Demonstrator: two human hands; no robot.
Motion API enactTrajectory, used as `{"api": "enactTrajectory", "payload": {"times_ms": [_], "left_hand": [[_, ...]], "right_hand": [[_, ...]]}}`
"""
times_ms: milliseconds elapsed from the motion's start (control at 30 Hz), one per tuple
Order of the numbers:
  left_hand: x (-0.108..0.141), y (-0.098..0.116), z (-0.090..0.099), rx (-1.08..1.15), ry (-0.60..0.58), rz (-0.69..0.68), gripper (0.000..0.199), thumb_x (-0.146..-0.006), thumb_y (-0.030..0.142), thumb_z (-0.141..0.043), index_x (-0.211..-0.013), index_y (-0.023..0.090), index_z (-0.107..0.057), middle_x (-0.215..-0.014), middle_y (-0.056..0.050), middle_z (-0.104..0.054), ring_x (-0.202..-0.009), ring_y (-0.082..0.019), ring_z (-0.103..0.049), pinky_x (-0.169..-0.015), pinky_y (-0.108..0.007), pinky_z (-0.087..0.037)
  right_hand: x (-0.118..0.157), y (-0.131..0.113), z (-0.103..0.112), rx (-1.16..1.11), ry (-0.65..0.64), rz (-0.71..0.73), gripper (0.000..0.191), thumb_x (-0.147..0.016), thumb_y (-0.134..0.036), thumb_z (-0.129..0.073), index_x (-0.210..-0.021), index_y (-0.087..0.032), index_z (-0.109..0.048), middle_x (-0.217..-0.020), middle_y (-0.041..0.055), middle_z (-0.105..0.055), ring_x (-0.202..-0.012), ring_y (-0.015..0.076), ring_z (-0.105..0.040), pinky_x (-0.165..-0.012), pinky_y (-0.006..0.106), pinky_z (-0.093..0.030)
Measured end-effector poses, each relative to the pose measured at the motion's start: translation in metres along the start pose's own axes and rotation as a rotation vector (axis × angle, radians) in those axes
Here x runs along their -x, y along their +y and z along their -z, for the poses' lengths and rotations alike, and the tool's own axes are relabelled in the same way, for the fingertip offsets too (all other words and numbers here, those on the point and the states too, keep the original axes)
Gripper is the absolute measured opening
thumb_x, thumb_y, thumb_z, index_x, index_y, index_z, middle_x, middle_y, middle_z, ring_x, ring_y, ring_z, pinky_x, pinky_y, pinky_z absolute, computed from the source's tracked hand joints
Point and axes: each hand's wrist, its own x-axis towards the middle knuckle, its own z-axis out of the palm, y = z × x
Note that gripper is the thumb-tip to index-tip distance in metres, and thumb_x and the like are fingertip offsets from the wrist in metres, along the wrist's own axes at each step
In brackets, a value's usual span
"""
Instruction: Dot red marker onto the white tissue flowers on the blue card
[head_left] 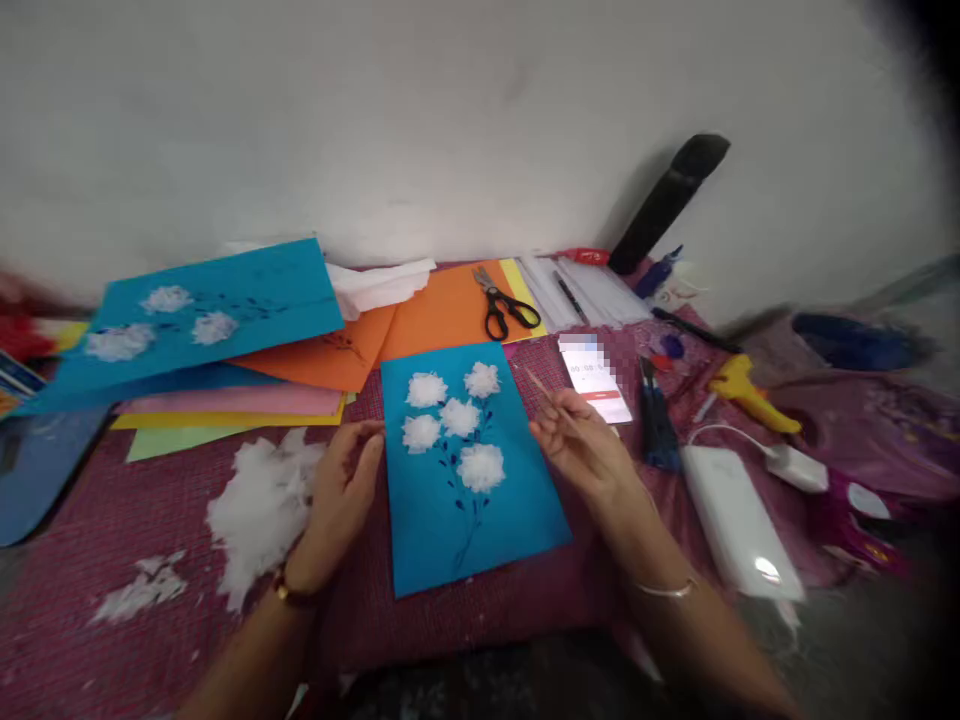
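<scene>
A blue sheet of paper (517, 510) lies between my hands, with several fluffy white flowers (481, 467) and dark blue painted leaves and stems on it. My left hand (349, 480) rests at the sheet's left edge, thumb apart from the loosely bent fingers, holding nothing visible. Whether it touches the paper I cannot tell. In my right hand (581, 440), by the sheet's right edge, a thin light-brown stick (541, 385) is pinched between thumb and fingers, its far end pointing up and left. A heap of shredded white material (259, 510) sits left of my left hand.
Behind lie coloured papers (431, 315), scissors (504, 302) and another blue sheet with white flowers (277, 290). To the right are a lit phone (598, 385), a yellow glue gun (754, 395), a white power bank (739, 520) and a leaning black object (667, 205). White scraps (146, 588) lie front left.
</scene>
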Motion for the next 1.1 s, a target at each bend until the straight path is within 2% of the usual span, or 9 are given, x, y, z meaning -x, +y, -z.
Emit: {"api": "enactTrajectory", "payload": {"times_ms": [133,233,367,467,633,800,900,1000,1100], "left_hand": [[-0.005,-0.005,-0.006,0.054,0.023,0.074,0.032,-0.093,0.046,-0.054,-0.105,0.019,-0.064,-0.104,-0.007,-0.068,-0.099,-0.023,-0.063,-0.087,-0.036,-0.053],[-0.006,-0.013,-0.010,0.246,0.071,0.174,0.034,-0.091,0.048,-0.059,-0.112,0.021,-0.062,-0.114,-0.007,-0.064,-0.107,-0.022,-0.060,-0.097,-0.039,-0.052],[-0.009,-0.020,-0.014,0.601,0.133,0.305,0.031,-0.084,0.045,-0.069,-0.104,0.023,-0.063,-0.116,-0.006,-0.059,-0.111,-0.022,-0.057,-0.091,-0.039,-0.057],[-0.012,-0.020,-0.014,0.713,0.101,0.390,0.030,-0.079,0.041,-0.074,-0.100,0.021,-0.063,-0.109,-0.006,-0.058,-0.104,-0.020,-0.058,-0.085,-0.036,-0.059],[-0.013,-0.019,-0.015,0.803,0.062,0.409,0.028,-0.080,0.036,-0.074,-0.100,0.020,-0.063,-0.104,-0.006,-0.061,-0.099,-0.018,-0.062,-0.085,-0.035,-0.059],[-0.013,-0.020,-0.018,0.788,0.035,0.377,0.029,-0.082,0.032,-0.071,-0.104,0.018,-0.059,-0.096,-0.006,-0.066,-0.087,-0.014,-0.066,-0.082,-0.029,-0.057],[-0.016,-0.027,-0.019,0.687,0.008,0.325,0.032,-0.082,0.032,-0.067,-0.109,0.019,-0.055,-0.088,-0.004,-0.066,-0.072,-0.013,-0.064,-0.066,-0.026,-0.055],[-0.022,-0.039,-0.018,0.576,0.006,0.279,0.034,-0.082,0.031,-0.065,-0.112,0.020,-0.054,-0.074,0.001,-0.060,-0.056,-0.012,-0.056,-0.051,-0.024,-0.046],[-0.028,-0.047,-0.013,0.463,0.083,0.213,0.037,-0.080,0.024,-0.067,-0.114,0.020,-0.055,-0.076,0.001,-0.060,-0.061,-0.014,-0.057,-0.058,-0.027,-0.048]], "right_hand": [[-0.006,0.007,0.005,0.052,0.053,0.139,0.030,-0.058,-0.031,-0.094,-0.079,-0.029,-0.073,-0.072,-0.0057,-0.072,-0.069,0.0115,-0.069,-0.084,0.031,-0.063],[-0.009,0.009,0.009,0.147,0.082,0.246,0.027,-0.062,-0.031,-0.092,-0.080,-0.030,-0.071,-0.074,-0.0063,-0.071,-0.072,0.0109,-0.069,-0.092,0.033,-0.060],[-0.010,0.009,0.015,0.311,0.152,0.360,0.022,-0.070,-0.029,-0.086,-0.083,-0.028,-0.068,-0.072,-0.0068,-0.067,-0.066,0.0103,-0.065,-0.085,0.033,-0.061],[-0.013,0.011,0.021,0.494,0.227,0.424,0.011,-0.083,-0.033,-0.073,-0.085,-0.027,-0.064,-0.071,-0.0047,-0.064,-0.067,0.0123,-0.064,-0.079,0.032,-0.059],[-0.020,0.016,0.030,0.599,0.241,0.347,0.014,-0.088,-0.039,-0.064,-0.083,-0.026,-0.061,-0.074,-0.0016,-0.064,-0.074,0.0145,-0.065,-0.079,0.032,-0.057],[-0.020,0.018,0.028,0.531,0.195,0.289,0.014,-0.086,-0.039,-0.067,-0.083,-0.026,-0.061,-0.075,-0.0016,-0.065,-0.074,0.0138,-0.065,-0.078,0.031,-0.058],[-0.018,0.020,0.026,0.489,0.169,0.267,0.014,-0.084,-0.037,-0.068,-0.083,-0.026,-0.062,-0.075,-0.0017,-0.066,-0.073,0.0126,-0.066,-0.076,0.028,-0.058],[-0.017,0.025,0.023,0.481,0.120,0.222,0.014,-0.083,-0.038,-0.069,-0.083,-0.025,-0.063,-0.074,-0.0016,-0.067,-0.071,0.0126,-0.066,-0.074,0.028,-0.057],[-0.016,0.028,0.020,0.516,0.063,0.243,0.013,-0.085,-0.036,-0.066,-0.082,-0.024,-0.063,-0.071,-0.0009,-0.066,-0.069,0.0142,-0.066,-0.072,0.030,-0.056]]}}
